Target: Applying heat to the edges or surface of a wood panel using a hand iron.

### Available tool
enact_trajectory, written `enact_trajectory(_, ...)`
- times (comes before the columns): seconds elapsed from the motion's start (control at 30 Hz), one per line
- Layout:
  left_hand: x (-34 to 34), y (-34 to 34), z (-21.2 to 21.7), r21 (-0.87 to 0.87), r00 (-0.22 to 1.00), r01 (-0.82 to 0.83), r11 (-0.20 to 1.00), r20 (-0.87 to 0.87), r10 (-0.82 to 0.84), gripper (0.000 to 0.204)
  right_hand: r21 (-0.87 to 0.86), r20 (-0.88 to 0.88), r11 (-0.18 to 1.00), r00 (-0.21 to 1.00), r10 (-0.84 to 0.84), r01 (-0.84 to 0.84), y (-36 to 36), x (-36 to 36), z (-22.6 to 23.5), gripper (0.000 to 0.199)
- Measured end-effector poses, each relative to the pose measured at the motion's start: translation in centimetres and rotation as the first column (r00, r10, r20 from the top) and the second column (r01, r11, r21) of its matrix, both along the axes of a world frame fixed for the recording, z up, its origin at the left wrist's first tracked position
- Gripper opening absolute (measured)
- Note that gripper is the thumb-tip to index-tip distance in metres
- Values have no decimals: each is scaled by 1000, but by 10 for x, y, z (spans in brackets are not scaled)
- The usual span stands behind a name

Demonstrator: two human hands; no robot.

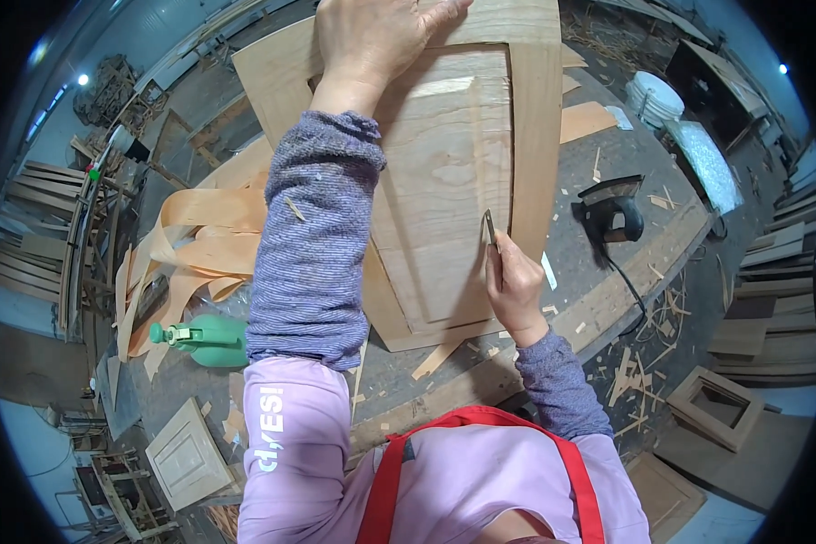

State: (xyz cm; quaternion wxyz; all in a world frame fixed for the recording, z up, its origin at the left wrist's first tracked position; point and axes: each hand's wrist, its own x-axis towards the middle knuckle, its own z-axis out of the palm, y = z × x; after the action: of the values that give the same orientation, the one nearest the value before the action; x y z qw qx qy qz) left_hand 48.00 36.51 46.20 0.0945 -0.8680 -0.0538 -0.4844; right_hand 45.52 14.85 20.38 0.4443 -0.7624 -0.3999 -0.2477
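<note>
A pale wooden cabinet door (535,118) with a raised centre panel lies on the workbench in front of me. My left hand (372,41) rests on its far part, thumb stretched to the right; the other fingers run out of view at the top edge. Closed around a small knife (490,222) is my right hand (514,283), near the door's right side. The thin metal blade points away from me, and its tip is at the panel near the inner edge of the right frame piece. The knife's handle is hidden inside my fingers.
A black iron (615,216) with a cord stands on the workbench (578,313) to the right. Leftward lie curled veneer strips (213,213) and a green spray bottle (210,340). White buckets (655,98) are at the far right. Wood scraps litter bench and floor.
</note>
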Motion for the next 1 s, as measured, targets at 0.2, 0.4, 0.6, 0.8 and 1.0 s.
enact_trajectory(0.2, 5, 3, -4, 3, 999, -30, 1000, -14, 30, 50, -20, -24, 1000, 1000, 7, -8, -4, -2, -10, 28)
enact_trajectory(0.4, 12, 9, -10, -3, 1000, 1, 1000, 4, -1, 50, -7, -51, 1000, 998, 20, -20, -5, -3, -23, 28)
enact_trajectory(0.6, 21, 15, -16, -2, 1000, -4, 1000, 2, 4, 52, -42, -83, 999, 996, 19, -22, -12, -7, -44, 29)
enact_trajectory(0.8, 28, 26, -20, -23, 1000, -8, 1000, -18, 8, 55, -70, -92, 997, 995, 26, -33, -19, -11, -61, 32)
enact_trajectory(1.0, 42, 44, -28, -41, 999, -23, 999, -43, 21, 58, -114, -127, 993, 992, 11, -26, -24, -17, -76, 34)
